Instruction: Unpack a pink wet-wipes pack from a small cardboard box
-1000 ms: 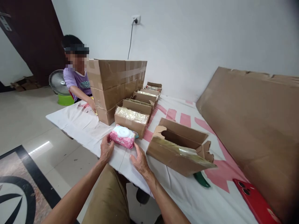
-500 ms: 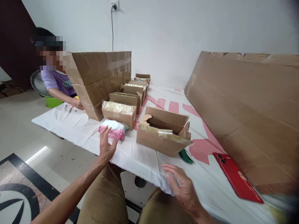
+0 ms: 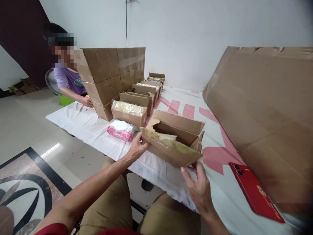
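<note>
An open cardboard box [image 3: 174, 138] with torn flaps and tape on its front lies on the white cloth [image 3: 90, 130] in front of me. My left hand [image 3: 137, 148] grips its left front corner. At the box's right front corner my right hand [image 3: 198, 186] has its fingers curled under and against the edge. A pink pack of wet wipes [image 3: 121, 130] lies just left of the box, apart from both hands.
A row of small taped cartons [image 3: 129, 112] runs back beside a stack of large cartons [image 3: 110, 78]. Another person [image 3: 69, 80] sits at the far left with a hand on the cloth. A red phone [image 3: 255, 191] lies at the right beside a large leaning cardboard sheet [image 3: 264, 107].
Both hands left the pink wipes pack and moved right onto the open box, one at each front corner. The green object by the box is now hidden.
</note>
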Action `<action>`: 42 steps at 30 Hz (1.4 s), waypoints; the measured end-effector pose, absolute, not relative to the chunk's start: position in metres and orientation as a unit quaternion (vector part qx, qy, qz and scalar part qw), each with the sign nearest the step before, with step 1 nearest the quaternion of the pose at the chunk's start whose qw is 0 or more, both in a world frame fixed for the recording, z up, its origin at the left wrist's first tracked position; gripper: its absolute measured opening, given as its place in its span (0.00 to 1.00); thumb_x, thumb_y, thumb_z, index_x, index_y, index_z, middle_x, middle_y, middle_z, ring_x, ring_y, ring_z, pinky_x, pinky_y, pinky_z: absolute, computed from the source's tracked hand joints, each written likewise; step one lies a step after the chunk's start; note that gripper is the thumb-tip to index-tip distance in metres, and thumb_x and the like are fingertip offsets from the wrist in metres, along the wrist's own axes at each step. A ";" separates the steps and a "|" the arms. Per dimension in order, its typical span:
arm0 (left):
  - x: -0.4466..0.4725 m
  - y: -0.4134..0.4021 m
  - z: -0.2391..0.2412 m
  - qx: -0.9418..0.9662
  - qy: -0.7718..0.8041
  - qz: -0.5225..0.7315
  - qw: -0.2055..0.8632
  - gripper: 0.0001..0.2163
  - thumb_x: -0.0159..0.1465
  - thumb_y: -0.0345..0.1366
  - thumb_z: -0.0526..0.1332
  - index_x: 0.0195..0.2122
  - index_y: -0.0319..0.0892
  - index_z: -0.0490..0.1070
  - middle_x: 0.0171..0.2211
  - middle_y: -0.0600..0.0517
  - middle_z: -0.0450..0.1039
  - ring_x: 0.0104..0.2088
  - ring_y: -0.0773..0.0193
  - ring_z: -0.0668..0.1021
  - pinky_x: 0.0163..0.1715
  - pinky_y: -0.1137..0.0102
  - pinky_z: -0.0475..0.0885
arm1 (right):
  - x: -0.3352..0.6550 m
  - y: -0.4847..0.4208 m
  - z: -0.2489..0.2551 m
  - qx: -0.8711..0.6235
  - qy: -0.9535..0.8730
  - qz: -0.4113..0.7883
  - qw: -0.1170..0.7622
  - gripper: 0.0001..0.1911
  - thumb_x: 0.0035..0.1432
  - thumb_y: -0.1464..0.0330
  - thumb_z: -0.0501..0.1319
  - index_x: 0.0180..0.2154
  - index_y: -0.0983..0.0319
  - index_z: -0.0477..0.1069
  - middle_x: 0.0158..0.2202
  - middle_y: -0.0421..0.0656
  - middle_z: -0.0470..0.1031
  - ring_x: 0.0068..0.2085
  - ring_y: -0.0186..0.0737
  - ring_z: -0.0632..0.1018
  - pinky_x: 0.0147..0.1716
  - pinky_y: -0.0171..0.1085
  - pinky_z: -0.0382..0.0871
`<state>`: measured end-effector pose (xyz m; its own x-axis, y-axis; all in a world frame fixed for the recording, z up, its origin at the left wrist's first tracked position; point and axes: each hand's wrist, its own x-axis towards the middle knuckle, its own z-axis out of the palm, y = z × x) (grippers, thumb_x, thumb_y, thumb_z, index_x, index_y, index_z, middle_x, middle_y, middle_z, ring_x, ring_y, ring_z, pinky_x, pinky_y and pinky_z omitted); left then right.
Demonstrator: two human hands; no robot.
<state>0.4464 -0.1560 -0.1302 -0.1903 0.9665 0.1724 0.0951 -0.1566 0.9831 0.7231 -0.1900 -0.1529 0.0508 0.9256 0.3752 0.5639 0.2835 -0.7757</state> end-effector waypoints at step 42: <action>0.244 -0.266 -0.174 0.366 0.618 0.651 0.247 0.38 0.55 0.54 0.73 0.63 0.43 0.65 0.58 0.38 0.76 0.56 0.47 0.79 0.54 0.56 0.76 | 0.533 -0.199 -0.202 -0.303 -0.808 0.281 0.420 0.33 0.67 0.67 0.59 0.70 0.57 0.56 0.64 0.54 0.71 0.61 0.53 0.77 0.49 0.46 0.82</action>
<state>0.2438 -0.2656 -0.1736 -0.6100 0.7736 0.1718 0.1313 -0.1152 0.9846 0.5330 -0.1993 -0.2016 -0.4635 0.7256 0.5086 0.2527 0.6584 -0.7090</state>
